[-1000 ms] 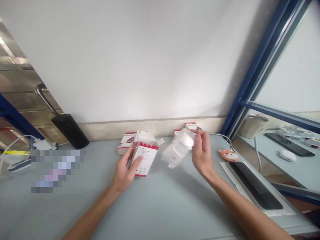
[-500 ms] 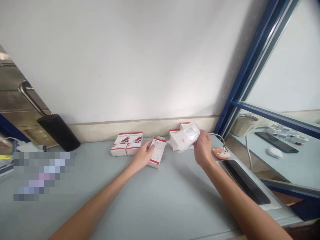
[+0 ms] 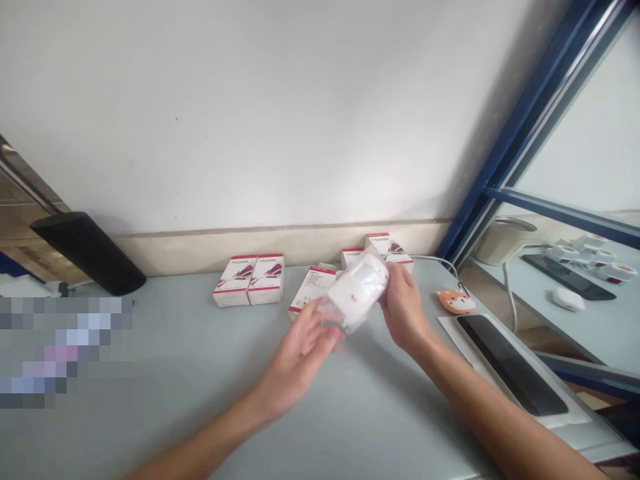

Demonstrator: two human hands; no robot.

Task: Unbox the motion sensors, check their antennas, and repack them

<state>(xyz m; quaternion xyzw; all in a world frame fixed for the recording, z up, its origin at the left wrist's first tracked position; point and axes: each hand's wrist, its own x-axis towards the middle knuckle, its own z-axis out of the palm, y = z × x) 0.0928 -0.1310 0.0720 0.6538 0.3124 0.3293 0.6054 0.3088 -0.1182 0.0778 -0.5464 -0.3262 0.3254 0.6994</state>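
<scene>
My right hand (image 3: pixel 404 303) is closed on the right side of a white device in a clear plastic bag (image 3: pixel 354 291), held tilted above the table. At the bag's lower left end is my left hand (image 3: pixel 300 357), thumb and fingers around the edge; it is slightly blurred. Behind the bag a white and red box (image 3: pixel 313 287) lies with its printed text up, partly covered. To its left, two similar boxes (image 3: pixel 249 280) sit side by side. More of these boxes (image 3: pixel 387 248) stand behind my right hand, partly hidden.
A black cylinder (image 3: pixel 90 253) leans at the left, near a blurred-out patch. On the right lie an orange animal-faced case (image 3: pixel 456 301) and a dark phone (image 3: pixel 513 363) on a white box. A blue-framed mirror (image 3: pixel 565 220) reflects a pot and small white cups. The wall (image 3: pixel 280 133) closes off the back.
My left hand has let go of the white and red box, which now lies farther back, and has moved to the bag. The bagged device has come lower and nearer.
</scene>
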